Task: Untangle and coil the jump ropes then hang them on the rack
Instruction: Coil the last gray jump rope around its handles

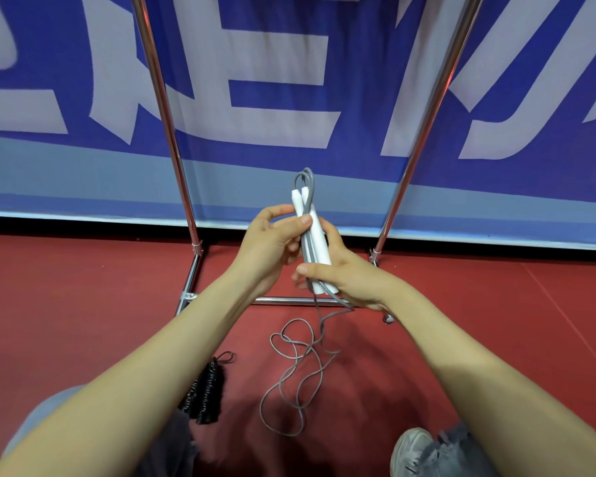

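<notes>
Two white jump rope handles [316,235] stand upright together in front of me, with a short loop of grey rope [305,182] over their tops. My right hand [344,273] grips the lower part of the handles. My left hand [272,246] pinches the handles and rope higher up with thumb and fingers. The rest of the grey rope [295,370] hangs from the handles and lies in loose tangled loops on the red floor. A second jump rope [205,394], black and wound round its handles, lies on the floor under my left forearm.
The chrome rack [162,108] stands just beyond my hands, two slanted uprights joined by a low crossbar [289,300] on a wheeled base. Behind it hangs a blue and white banner [276,98]. My knees and a grey shoe [410,449] are at the bottom.
</notes>
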